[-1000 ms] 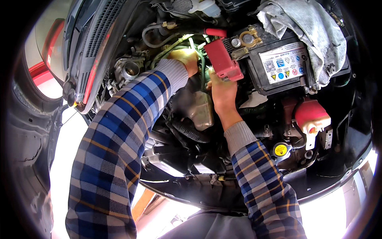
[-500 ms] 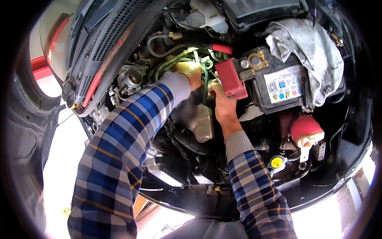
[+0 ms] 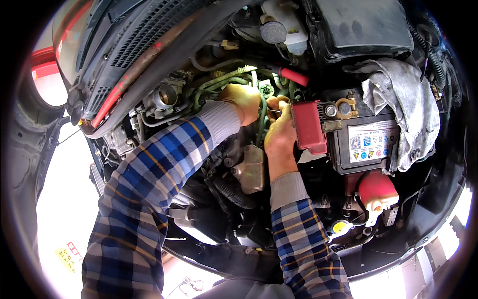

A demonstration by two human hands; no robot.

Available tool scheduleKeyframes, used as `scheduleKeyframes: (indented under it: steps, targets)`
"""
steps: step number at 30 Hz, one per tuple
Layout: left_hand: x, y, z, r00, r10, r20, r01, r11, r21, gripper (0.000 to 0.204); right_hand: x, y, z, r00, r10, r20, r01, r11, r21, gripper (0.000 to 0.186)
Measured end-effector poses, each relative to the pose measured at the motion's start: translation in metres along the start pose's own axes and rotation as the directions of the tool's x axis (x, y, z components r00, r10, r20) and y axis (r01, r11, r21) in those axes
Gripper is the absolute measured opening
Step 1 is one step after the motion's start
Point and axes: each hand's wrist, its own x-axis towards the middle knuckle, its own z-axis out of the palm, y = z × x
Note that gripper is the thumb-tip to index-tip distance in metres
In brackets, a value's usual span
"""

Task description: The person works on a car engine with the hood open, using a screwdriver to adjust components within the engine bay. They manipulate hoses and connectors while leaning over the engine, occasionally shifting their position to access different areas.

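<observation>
Deep in a car's engine bay, my left hand (image 3: 244, 101) reaches among green-lit hoses (image 3: 217, 79). Its back faces up and its fingers are hidden beneath it. My right hand (image 3: 280, 135) is just to its right, fingers curled together around something too small to make out. Beside the right hand is a red plastic terminal cover (image 3: 309, 127) at the left end of the car battery (image 3: 343, 147). A green hose (image 3: 262, 117) runs down between my hands. A metal bracket-like part (image 3: 250, 169) sits below them.
A grey rag (image 3: 402, 107) drapes over the battery's right side. An open throttle body (image 3: 166, 96) lies left of my hands. Beyond them are a white fluid reservoir (image 3: 285, 25) and a black box (image 3: 366, 25). A pink-red reservoir (image 3: 377, 192) and yellow-topped cap (image 3: 341, 227) are nearer.
The view has shifted, so the battery and rag appear lower and farther right. My right hand has moved left relative to the red cover, with its fingers drawn in more. The left hand stays among the hoses.
</observation>
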Motion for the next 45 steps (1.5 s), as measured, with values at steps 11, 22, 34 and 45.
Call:
scheduleKeyframes:
  steps: [11,22,34,45]
  targets:
    - [-0.007,-0.006,0.004,0.999,0.034,0.001,-0.034,0.999,-0.02,0.026,0.005,-0.009,0.021,0.978,0.194,0.082,-0.206,0.802,0.56,0.007]
    - [0.002,-0.003,0.007,0.999,0.023,0.046,-0.024,0.999,0.029,0.023,0.015,0.009,0.02,0.998,0.055,0.018,-0.058,0.934,0.353,0.015]
    - [0.004,-0.004,0.018,0.999,0.031,-0.038,-0.03,0.999,0.044,0.02,0.023,0.022,0.015,0.99,0.127,0.065,-0.143,0.892,0.43,0.027]
    - [0.056,-0.068,0.087,0.938,0.234,-0.256,-0.254,0.966,-0.047,0.025,-0.056,-0.028,0.012,0.993,-0.081,-0.082,0.081,0.997,-0.005,0.021]
